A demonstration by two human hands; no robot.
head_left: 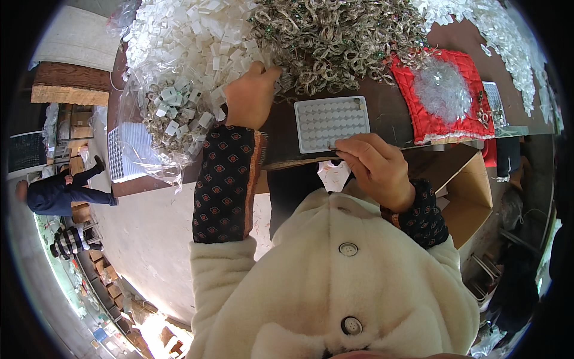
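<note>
My left hand (252, 96) is closed at the border between a heap of small white plastic pieces (203, 45) and a pile of coiled, thin wire bundles (341, 42). What its fingers grip, if anything, is hidden. Low over the near edge of a white tray with rows of small hollows (332, 122), my right hand (376, 161) pinches thumb and forefinger together. Something tiny shows at those fingertips, too small to name. A small dark item also lies at the tray's far right corner.
A clear plastic bag (170, 119) of white-tagged coils lies at the left. On the right, a red quilted cloth (418, 125) bears a mound of clear plastic bits (443, 90). An open cardboard box (469, 188) stands below the table. Another person (54, 191) is far left.
</note>
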